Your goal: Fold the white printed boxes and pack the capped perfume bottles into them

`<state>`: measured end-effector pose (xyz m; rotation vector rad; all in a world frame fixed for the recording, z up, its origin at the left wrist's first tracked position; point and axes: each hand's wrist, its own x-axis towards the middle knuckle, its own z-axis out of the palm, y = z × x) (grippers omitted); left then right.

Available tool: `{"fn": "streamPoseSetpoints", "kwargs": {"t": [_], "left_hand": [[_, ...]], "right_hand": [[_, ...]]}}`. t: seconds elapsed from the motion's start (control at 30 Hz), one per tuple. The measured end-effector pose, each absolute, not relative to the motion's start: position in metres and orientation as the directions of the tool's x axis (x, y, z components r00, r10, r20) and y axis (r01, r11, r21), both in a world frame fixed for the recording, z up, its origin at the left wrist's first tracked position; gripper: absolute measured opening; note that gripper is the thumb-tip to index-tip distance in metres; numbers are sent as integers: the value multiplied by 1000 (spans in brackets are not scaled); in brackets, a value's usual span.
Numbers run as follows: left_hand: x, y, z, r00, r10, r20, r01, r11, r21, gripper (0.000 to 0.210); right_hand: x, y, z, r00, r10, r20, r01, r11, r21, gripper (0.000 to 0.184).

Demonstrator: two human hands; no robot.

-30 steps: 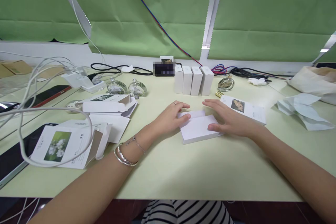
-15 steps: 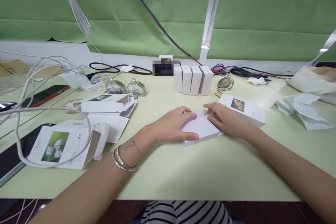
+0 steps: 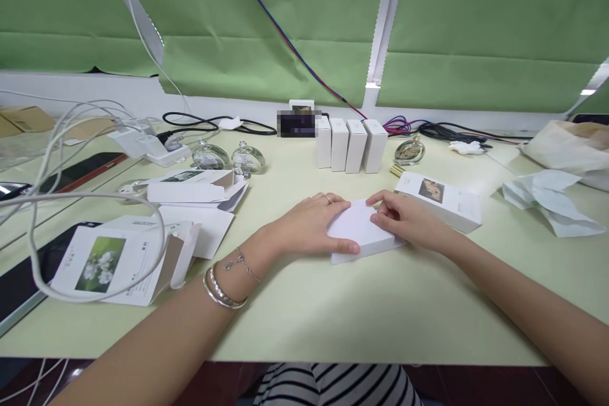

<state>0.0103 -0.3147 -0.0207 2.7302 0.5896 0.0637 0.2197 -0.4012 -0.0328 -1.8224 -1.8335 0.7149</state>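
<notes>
A plain white carton lies flat on the table in front of me. My left hand grips its left end, the thumb along the near edge and the fingers at the far edge. My right hand is closed at the carton's far right edge, thumb and index finger pinched together there. What exactly lies between those fingertips is hidden. Just beyond my right hand rests a white box with a flower picture. Behind that box are a gold cap and a round glass bottle.
Several upright white boxes stand in a row at the back. Two glass bottles sit to the left, behind opened cartons. A white cable loops over the left side. Crumpled paper lies at right.
My right hand's fingers have curled in at the carton's far edge. The flap that stood up there now appears folded down, and the top looks flat. My left hand has hardly moved.
</notes>
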Motion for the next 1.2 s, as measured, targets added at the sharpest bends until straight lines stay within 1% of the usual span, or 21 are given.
{"fn": "streamPoseSetpoints", "kwargs": {"t": [0.13,0.23,0.3,0.4,0.53,0.7,0.77,0.83,0.9,0.97,1.03,1.2], "left_hand": [[11,-323,-18,919,393,-11,386,-897,215,98],[12,-326,-19,917,397,24,392,-912,121,93],[12,-326,-20,913,406,52,399,-911,100,88],[12,-323,-21,909,410,72,402,-909,111,81],[11,-320,-21,911,408,59,393,-903,175,74],[11,-320,-21,915,399,58,380,-902,205,69],[11,-320,-21,916,396,61,376,-904,205,69],[11,-320,-21,917,395,59,376,-903,208,69],[11,-320,-21,917,394,60,374,-903,210,69],[10,-320,-21,918,392,65,371,-905,210,69],[10,-320,-21,920,387,70,366,-907,207,68],[11,-319,-22,925,372,77,352,-915,198,68]], "right_hand": [[220,-399,-36,16,1000,16,750,-1,-661,24],[219,-400,-35,38,998,44,729,2,-684,30],[219,-400,-34,45,998,45,715,-1,-699,33],[219,-401,-32,20,999,33,733,8,-680,31],[221,-401,-32,15,999,37,778,11,-628,32],[229,-399,-31,194,975,108,863,-117,-492,30],[234,-398,-31,227,972,66,866,-170,-470,29],[236,-398,-31,225,974,-7,837,-197,-510,27],[237,-398,-30,208,977,-41,785,-192,-589,25],[235,-398,-29,196,980,-26,721,-162,-674,22],[234,-399,-27,208,978,5,672,-139,-728,19],[234,-400,-26,197,979,44,653,-98,-751,19]]}}
